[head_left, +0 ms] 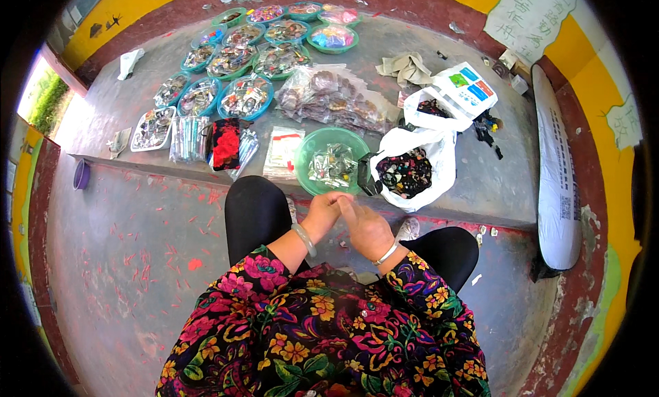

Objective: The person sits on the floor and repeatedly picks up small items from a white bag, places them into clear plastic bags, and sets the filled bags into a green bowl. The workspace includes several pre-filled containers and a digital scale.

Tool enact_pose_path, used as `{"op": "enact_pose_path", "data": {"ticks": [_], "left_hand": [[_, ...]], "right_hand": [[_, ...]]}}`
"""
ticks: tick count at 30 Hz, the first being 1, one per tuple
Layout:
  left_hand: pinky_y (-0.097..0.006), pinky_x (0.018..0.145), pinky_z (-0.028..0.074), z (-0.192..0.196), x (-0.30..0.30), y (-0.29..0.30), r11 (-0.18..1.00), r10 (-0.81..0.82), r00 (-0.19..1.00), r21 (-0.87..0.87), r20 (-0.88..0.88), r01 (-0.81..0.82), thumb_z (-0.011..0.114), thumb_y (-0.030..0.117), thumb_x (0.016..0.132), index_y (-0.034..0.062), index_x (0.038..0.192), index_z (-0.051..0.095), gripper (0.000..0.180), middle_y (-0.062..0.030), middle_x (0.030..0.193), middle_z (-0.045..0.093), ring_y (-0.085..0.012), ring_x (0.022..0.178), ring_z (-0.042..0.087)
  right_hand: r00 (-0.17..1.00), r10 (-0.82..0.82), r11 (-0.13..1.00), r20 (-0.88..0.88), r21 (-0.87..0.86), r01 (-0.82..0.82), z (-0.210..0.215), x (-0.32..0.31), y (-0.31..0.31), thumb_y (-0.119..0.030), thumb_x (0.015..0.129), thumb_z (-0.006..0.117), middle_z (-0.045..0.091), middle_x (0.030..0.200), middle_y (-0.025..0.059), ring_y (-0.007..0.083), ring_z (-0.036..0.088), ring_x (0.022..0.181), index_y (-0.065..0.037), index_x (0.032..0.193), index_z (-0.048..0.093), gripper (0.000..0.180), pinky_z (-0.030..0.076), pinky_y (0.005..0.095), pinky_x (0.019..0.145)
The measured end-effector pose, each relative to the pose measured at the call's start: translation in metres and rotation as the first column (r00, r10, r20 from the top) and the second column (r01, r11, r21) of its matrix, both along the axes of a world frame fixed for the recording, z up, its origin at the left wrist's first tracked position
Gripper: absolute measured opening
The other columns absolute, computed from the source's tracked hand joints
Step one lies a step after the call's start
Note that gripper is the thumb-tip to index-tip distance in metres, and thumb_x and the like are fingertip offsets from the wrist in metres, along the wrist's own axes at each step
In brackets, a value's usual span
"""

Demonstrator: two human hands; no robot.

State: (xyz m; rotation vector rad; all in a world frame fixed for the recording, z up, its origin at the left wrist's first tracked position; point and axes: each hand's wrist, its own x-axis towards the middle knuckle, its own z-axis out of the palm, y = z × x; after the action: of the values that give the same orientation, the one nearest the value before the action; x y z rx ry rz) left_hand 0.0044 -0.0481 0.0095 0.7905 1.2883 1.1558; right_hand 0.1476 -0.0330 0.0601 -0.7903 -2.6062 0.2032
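Note:
My left hand (319, 214) and my right hand (369, 231) meet in front of my lap, fingers pinched together at the tips. Whatever lies between them is too small or hidden to make out. Just beyond them sits a green plastic bowl (302, 152) with several small clear packets (333, 165) in it. To its right stands an opened white plastic bag (445, 169), full of small dark, multicoloured pieces (406, 173). A bit of black plastic (369, 175) lies between bowl and bag. Left of the bowl are flat clear packets with red and white print (283, 150).
Many round basins (246, 96) of small packaged goods cover the raised concrete ledge at the back left. Nearer lie a heap of clear bags (335, 98), a red and black pouch (226, 144) and a white tray (152, 129). A long wrapped bundle (555, 170) leans at the right wall.

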Motion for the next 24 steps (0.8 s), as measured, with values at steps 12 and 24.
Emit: {"op": "enact_pose_path", "data": {"ticks": [12, 24], "left_hand": [[-0.019, 0.057, 0.039, 0.013, -0.006, 0.003, 0.997, 0.058, 0.990, 0.060, -0.129, -0.050, 0.051, 0.007, 0.082, 0.0002, 0.096, 0.064, 0.021, 0.0016, 0.074, 0.059, -0.0043, 0.063, 0.047], [-0.020, 0.070, 0.043, 0.015, -0.003, 0.008, 0.999, 0.002, 1.000, -0.052, 0.000, -0.002, 0.050, 0.005, 0.083, 0.0008, 0.097, 0.064, 0.020, -0.0001, 0.084, 0.062, -0.0054, 0.074, 0.053]], "right_hand": [[0.954, -0.286, 0.931, -0.089, -0.262, 0.254, -0.021, 0.043, 0.130, -0.011, 0.075, 0.050, 0.062, 0.080, 0.0149, 0.0319, 0.060, 0.072, -0.008, 0.082, 0.063, 0.016, 0.048, 0.0407, 0.065], [0.813, -0.346, 0.806, 0.468, -0.296, 0.513, -0.156, 0.076, 0.215, -0.017, 0.071, 0.059, 0.059, 0.097, 0.0174, 0.0316, 0.057, 0.089, -0.006, 0.087, 0.065, 0.020, 0.047, 0.0391, 0.079]]}}
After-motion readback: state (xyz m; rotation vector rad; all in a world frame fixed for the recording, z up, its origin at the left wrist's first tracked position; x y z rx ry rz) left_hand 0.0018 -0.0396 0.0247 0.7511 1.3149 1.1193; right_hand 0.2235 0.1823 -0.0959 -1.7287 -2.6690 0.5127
